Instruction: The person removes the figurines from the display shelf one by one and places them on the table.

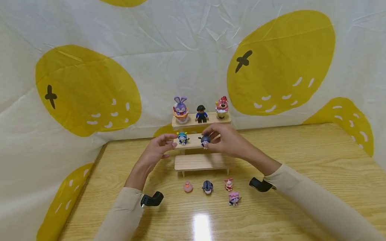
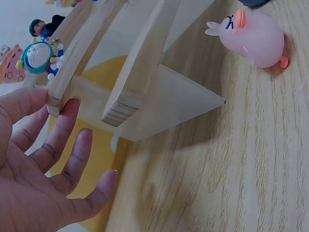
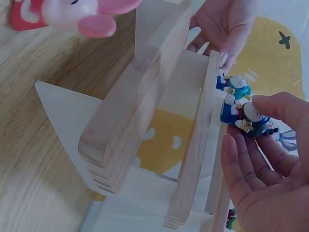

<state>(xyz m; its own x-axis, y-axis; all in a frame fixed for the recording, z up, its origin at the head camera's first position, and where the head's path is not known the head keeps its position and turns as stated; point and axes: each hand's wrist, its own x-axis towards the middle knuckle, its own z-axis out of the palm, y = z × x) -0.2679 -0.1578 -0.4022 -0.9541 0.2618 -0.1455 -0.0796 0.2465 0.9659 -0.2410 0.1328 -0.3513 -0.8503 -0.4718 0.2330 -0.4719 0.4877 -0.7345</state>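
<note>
Near the right part of the middle shelf, my right hand pinches a small figurine with a dark cap between thumb and fingers. The left hand holds the left end of the same shelf, part of a tiered wooden display stand; its other fingers spread below. Close to those fingertips stands a Doraemon-like figurine in a teal cap. Whether the dark-capped figurine touches the shelf I cannot tell.
The top shelf carries a purple rabbit figurine, a dark-haired toy figure and a pink bear figurine. Before the stand are a pink duck, a dark grey-blue figurine, a pink-eared figurine and a pink-capped figurine.
</note>
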